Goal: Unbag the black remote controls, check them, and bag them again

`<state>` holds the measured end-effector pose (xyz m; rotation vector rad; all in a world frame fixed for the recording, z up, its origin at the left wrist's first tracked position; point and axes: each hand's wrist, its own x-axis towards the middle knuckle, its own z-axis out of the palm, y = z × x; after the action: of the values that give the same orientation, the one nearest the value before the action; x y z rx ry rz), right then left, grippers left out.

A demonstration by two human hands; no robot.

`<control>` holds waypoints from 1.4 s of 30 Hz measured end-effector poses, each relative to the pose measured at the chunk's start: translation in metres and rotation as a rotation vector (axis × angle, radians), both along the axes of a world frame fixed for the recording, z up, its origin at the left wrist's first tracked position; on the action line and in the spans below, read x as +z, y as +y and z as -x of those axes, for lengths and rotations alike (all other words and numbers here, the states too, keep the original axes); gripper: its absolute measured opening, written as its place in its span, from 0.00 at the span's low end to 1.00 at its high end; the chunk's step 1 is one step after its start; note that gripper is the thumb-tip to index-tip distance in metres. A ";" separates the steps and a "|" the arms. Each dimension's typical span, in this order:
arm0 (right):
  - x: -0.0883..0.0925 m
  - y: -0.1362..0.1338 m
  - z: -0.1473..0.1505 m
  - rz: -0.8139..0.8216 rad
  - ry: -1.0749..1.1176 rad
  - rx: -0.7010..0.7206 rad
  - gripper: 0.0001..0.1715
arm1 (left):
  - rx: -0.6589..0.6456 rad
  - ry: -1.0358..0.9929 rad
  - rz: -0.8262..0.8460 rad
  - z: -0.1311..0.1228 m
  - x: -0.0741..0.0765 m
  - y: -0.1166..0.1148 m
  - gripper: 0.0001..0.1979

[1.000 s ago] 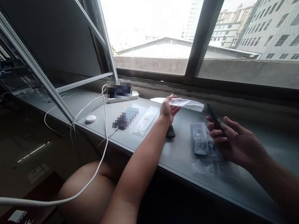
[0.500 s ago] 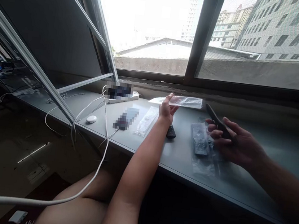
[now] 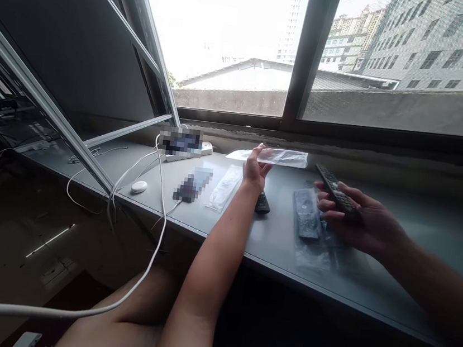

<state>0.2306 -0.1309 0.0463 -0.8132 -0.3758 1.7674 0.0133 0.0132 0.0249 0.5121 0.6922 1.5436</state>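
Observation:
My left hand (image 3: 256,168) pinches a clear plastic bag (image 3: 284,157), raised over the back of the table. The bag stretches out to the right of the fingers and looks flat. In my right hand (image 3: 367,215) is a black remote control (image 3: 336,191), tilted, its button side partly showing. Below and left of that hand, a remote control in a clear bag (image 3: 308,214) lies on the table. Another black remote control (image 3: 262,203) rests partly hidden behind my left wrist. A second clear plastic bag (image 3: 224,188) lies flat left of my left forearm.
A phone-like object (image 3: 193,184), blurred out, lies on the table (image 3: 274,240) with a cable attached. Near it are a round white item (image 3: 139,186) and a white power strip (image 3: 207,149). A white cable (image 3: 158,243) hangs across the front edge. A metal frame (image 3: 59,113) leans at left.
The remote control in my right hand has turned, so its buttons now show. My left hand keeps the bag raised. The view has shifted slightly.

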 end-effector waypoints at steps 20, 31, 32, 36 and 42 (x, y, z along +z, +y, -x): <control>-0.019 -0.001 -0.005 -0.421 -0.587 0.004 0.16 | -0.005 -0.080 -0.009 -0.001 0.000 0.003 0.10; -0.026 0.002 -0.005 -0.568 -0.645 -0.074 0.19 | 0.007 -0.106 0.014 -0.002 0.000 0.004 0.06; -0.028 0.003 -0.007 -0.571 -0.674 -0.083 0.19 | 0.006 -0.103 0.015 -0.003 0.000 0.004 0.06; -0.033 0.007 -0.012 -0.552 -0.814 -0.111 0.17 | 0.004 -0.114 0.030 -0.003 -0.001 0.006 0.07; -0.033 0.003 -0.013 -0.560 -0.899 -0.087 0.19 | -0.012 -0.147 0.014 -0.002 -0.001 0.006 0.10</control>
<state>0.2432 -0.1274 0.0138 -1.1373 -1.3310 1.0299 0.0156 0.0189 0.0240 0.3872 0.5855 1.5467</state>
